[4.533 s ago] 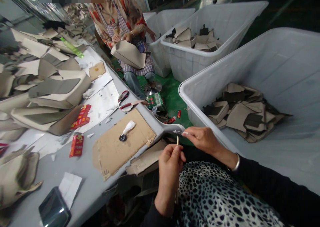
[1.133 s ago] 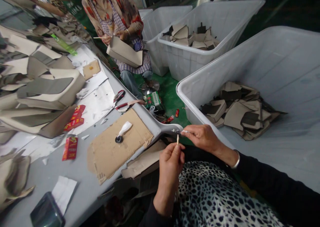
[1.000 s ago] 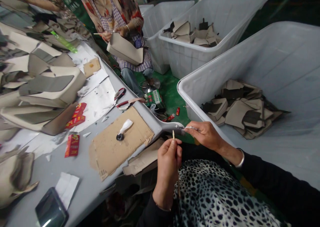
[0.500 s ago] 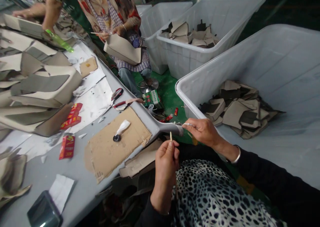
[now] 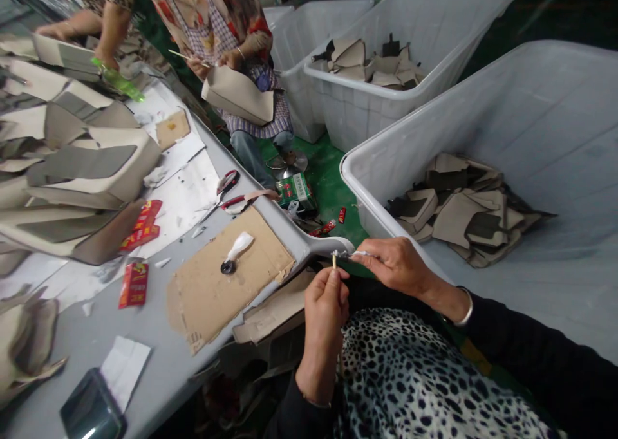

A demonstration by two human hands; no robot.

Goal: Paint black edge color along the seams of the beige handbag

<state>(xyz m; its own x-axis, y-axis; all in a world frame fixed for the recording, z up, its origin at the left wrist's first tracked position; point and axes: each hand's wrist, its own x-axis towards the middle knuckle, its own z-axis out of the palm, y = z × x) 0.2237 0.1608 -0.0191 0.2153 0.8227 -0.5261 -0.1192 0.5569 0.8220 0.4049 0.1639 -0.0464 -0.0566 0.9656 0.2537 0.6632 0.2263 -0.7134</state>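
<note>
Upright in the closed fingers of my left hand (image 5: 327, 310) is a thin pale stick (image 5: 335, 259), with only its upper end showing. My right hand (image 5: 398, 268) pinches a narrow greyish-white twisted strip (image 5: 348, 254), whose far end meets the tip of the stick. Both hands are in front of the table's corner, above my spotted apron (image 5: 415, 362). Left of them on the table lies a cardboard sheet (image 5: 232, 284) bearing a white scrap (image 5: 240, 243) and a small black ring-like piece (image 5: 228, 267).
Beige and grey pieces (image 5: 87, 168) are heaped on the table (image 5: 178, 368), near scissors (image 5: 224, 185), red packets (image 5: 134, 283) and a dark phone-like object (image 5: 91, 407). Large bins (image 5: 371, 168) stand right. A person holds a beige piece (image 5: 239, 98) opposite.
My right hand has moved slightly down and right. The twisted strip, apart from the stick before, now meets its tip. The person's stick opposite is tilted more steeply.
</note>
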